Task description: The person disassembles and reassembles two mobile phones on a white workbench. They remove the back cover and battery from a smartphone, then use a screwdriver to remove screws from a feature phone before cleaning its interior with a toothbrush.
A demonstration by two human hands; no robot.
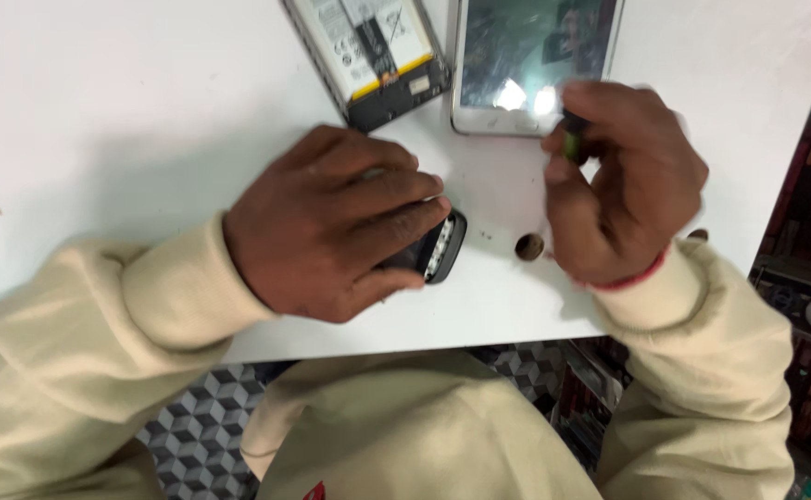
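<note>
Seen from above, a person in a cream sweatshirt works at a white table [146, 111]. The landmark is the small black device [435, 248], a rounded dark body with a pale ribbed strip along its exposed end, lying flat on the table near the person's edge.

The left hand [331, 222] lies palm down over this device, its fingers [405, 199] curled across the top and pressing it to the table; only the device's right end shows beyond the fingertips.

The right hand [623, 181], up and to the right of the device, is closed loosely around a slim tool with a green and black handle [572, 137], pinched between thumb and fingers. The tool's tip is hidden, so what it touches cannot be told. A thin red band [635, 276] circles the wrist.

Just right of the device lies a small brown round piece [529, 246]. Beyond the device, at the table's far side, lies an opened phone back with its battery exposed [373, 51]; beside that, further right, a white phone [535, 56] lies screen up, its lower corner under the right hand.
</note>
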